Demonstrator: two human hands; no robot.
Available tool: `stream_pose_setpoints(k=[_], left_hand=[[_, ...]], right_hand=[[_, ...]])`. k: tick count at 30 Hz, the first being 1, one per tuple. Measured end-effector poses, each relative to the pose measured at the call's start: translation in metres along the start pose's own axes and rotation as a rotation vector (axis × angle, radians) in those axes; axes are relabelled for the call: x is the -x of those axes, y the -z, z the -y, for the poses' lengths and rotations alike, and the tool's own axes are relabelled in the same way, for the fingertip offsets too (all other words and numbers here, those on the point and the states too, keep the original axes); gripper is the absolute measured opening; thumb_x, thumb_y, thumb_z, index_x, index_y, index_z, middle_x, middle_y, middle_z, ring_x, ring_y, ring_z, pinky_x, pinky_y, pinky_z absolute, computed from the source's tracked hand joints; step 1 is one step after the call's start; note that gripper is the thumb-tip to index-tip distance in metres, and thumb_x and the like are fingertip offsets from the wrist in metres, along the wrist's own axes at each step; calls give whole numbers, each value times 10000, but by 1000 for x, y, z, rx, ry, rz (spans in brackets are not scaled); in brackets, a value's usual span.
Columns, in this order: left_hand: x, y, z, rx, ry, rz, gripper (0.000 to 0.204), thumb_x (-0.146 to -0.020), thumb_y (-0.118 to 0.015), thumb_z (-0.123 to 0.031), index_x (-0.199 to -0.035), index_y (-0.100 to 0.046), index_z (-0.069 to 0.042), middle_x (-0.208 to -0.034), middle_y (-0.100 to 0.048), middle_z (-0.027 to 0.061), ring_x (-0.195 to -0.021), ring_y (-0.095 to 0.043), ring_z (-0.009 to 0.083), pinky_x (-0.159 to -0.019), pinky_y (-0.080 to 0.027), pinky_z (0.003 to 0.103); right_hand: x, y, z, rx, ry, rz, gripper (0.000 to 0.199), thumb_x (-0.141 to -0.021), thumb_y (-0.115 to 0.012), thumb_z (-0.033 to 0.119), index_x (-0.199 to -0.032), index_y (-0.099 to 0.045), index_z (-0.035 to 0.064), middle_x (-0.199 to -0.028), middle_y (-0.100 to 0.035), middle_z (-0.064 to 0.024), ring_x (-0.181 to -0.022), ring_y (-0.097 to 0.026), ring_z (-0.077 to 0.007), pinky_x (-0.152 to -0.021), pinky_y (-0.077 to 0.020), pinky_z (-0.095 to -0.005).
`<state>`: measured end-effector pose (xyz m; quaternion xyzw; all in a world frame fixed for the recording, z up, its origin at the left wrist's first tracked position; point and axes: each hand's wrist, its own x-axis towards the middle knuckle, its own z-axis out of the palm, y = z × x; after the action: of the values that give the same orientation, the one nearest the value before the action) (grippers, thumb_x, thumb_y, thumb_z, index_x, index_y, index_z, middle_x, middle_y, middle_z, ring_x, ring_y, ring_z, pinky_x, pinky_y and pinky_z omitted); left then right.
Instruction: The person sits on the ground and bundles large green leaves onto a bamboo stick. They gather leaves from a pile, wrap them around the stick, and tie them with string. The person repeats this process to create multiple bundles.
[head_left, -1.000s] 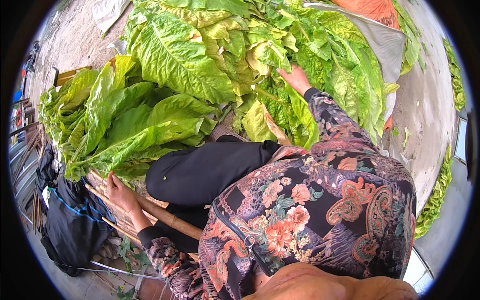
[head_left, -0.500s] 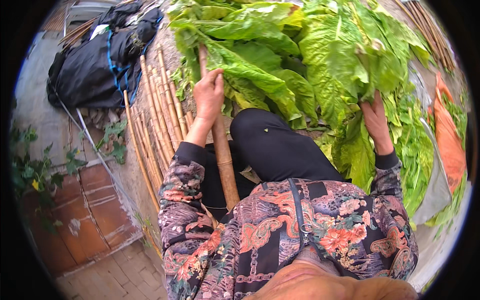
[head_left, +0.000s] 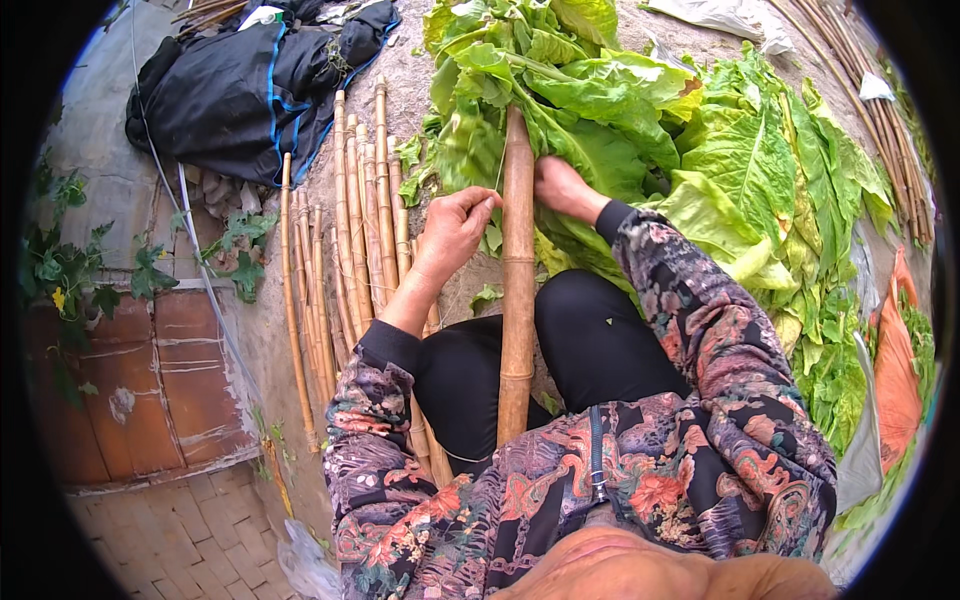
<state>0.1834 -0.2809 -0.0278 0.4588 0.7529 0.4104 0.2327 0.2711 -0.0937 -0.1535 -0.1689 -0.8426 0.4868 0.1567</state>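
A thick bamboo pole (head_left: 518,260) rises from my lap, its far end under a cluster of broad green leaves (head_left: 590,100). On the pole's left, my left hand (head_left: 455,228) is closed in a pinch on a thin pale string (head_left: 502,165) running up along the pole. My right hand (head_left: 567,188) is curled on the pole's right side, right against the leaves; its fingertips are hidden, and what they hold cannot be made out. One leaf left of the pole is blurred by motion. My black-trousered knees lie on either side of the pole.
Several thinner bamboo poles (head_left: 362,220) lie on the ground to the left. Beyond them is a black bundle with blue edging (head_left: 220,105). A large leaf pile (head_left: 770,190) spreads right, beside an orange sheet (head_left: 897,360) and long sticks (head_left: 880,130).
My right hand has come left from the leaf pile to the pole. My left hand has let go of the pole and pinches the string. The pole now stands straighter in view.
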Motion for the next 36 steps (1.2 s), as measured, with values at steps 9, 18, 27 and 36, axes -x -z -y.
stream_pose_setpoints(k=[9,18,27,36], left_hand=[[-131,59,174,167,199,158,176,-827,-593,-86,-935,-690,13,-725,-662,65,-664,-579,151,-634,-480,314],[-109,33,-32,-649,-257,9,197,-809,-601,-181,-888,-705,-34,-775,-657,188,-704,-651,310,-667,-505,383],[-64,-134,-62,-239,-120,-131,273,-924,-508,-85,-1143,-605,45,-964,-667,81,-837,-599,144,-748,-474,263],[-75,-180,-48,-440,-299,-119,292,-896,-492,-73,-1138,-614,36,-1309,-440,153,-1214,-389,260,-1005,-304,336]], right_hand=[[-15,4,16,-327,87,354,214,-885,-537,89,-1061,-596,-16,-984,-642,-91,-978,-538,-159,-892,-435,-332],[-41,22,-14,27,-123,-285,251,-765,-548,71,-992,-632,2,-946,-631,-247,-892,-607,-392,-785,-480,-446],[-32,23,-36,-627,196,6,370,-865,-596,172,-1179,-554,-19,-1092,-624,-108,-939,-459,-105,-839,-433,-300],[505,312,-227,373,-1004,-1051,243,-894,-535,171,-1114,-587,82,-970,-638,-92,-822,-625,-220,-753,-523,-330]])
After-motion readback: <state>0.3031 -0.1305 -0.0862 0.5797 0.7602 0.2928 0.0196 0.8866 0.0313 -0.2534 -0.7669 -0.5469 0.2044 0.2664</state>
